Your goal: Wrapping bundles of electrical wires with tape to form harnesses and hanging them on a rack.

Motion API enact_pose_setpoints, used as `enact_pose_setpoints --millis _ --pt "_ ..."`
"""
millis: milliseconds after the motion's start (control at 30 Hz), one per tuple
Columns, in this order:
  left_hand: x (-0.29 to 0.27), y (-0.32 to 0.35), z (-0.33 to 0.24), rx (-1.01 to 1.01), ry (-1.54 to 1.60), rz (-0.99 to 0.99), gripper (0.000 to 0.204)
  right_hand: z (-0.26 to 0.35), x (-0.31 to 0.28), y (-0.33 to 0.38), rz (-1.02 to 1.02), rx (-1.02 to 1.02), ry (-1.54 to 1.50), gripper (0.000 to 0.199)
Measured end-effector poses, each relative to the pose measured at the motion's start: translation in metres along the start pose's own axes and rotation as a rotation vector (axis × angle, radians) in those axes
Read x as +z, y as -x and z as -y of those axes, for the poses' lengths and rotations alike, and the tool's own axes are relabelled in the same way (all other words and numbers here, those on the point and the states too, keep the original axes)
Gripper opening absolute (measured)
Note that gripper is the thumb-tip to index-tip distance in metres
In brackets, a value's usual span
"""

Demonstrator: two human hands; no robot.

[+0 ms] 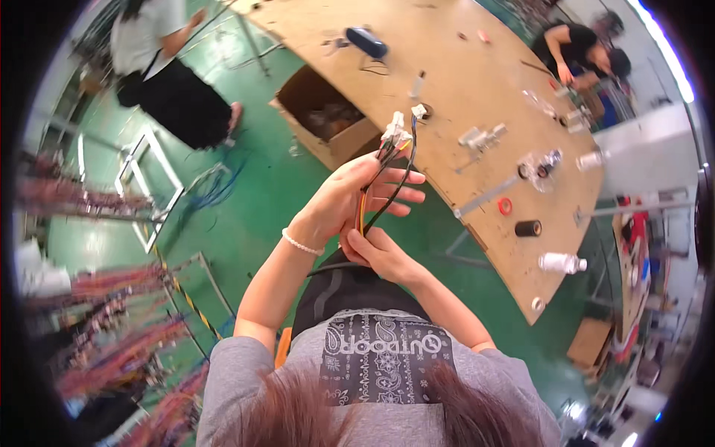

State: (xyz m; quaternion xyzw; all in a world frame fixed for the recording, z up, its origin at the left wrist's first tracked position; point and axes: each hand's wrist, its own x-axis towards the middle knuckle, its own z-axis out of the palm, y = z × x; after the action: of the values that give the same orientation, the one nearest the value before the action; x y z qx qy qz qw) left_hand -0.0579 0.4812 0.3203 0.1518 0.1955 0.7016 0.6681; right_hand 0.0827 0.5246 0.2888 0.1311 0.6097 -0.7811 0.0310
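A wire harness (363,205) with black, orange, yellow and red wires runs upward in front of me. White plastic connectors (396,130) sit at its upper ends, and one separate black cable ends in another white connector (419,112). My right hand (381,255) is closed round the lower part of the harness, thumb on top. Above it, my left hand (356,190) has its fingers stretched out and apart behind the wires, which lie across its palm beside the thumb. The lower end of the harness is hidden by my right hand.
A wooden table (462,89) carries a dark pouch (366,42), red tape (505,206), a black roll (529,228) and a bottle (560,263). Below it stands a cardboard box (350,145). Two people work nearby. Wire bundles (112,287) hang at left beside a white metal frame (153,182).
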Motion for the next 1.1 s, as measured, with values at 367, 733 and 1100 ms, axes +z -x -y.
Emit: enact_pose_setpoints --millis 367,733,1100 --pt "-0.009 -0.166 0.066 -0.033 -0.671 -0.303 0.009 0.056 -0.179 0.014 -0.985 -0.195 -0.137 0.027" --pt "-0.066 -0.317 0.157 0.03 -0.975 -0.39 0.011 -0.003 -0.353 0.014 -1.247 -0.208 -0.554 0.019" --pt "-0.073 -0.377 0.185 -0.095 -0.899 -0.448 0.012 0.001 -0.456 -0.019 -1.538 0.003 -0.327 0.026"
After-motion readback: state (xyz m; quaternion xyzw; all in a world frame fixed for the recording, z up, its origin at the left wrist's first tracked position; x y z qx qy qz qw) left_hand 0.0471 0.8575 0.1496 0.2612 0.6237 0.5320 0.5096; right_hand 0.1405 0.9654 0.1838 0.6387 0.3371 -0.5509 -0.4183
